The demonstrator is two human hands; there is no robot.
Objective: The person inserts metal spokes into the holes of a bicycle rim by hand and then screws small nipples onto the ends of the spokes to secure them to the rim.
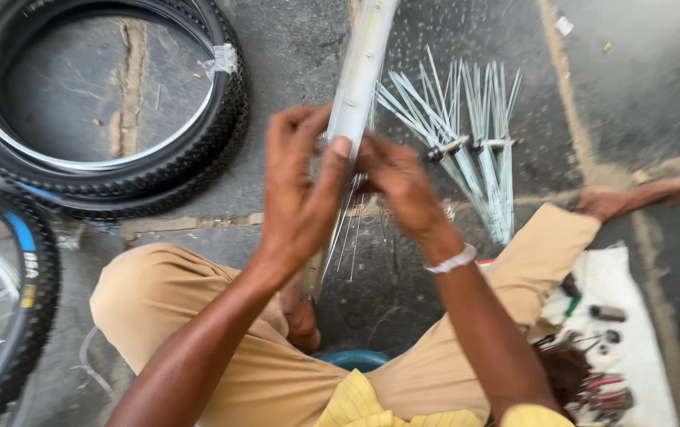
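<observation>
Lacing step: left hand (296, 186) clenches the silver rim (359, 75); right hand (399, 190) pinches a spoke (352, 229) just below. Next, seating it demands fine alignment.

Both forearms reach forward from the bent knees and meet at the centre. The left hand (296, 194) is raised, thumb pressed up, fingers curled away. Just beside it, the right hand (399, 186) bends at the wrist, fingers pinched together.
</observation>
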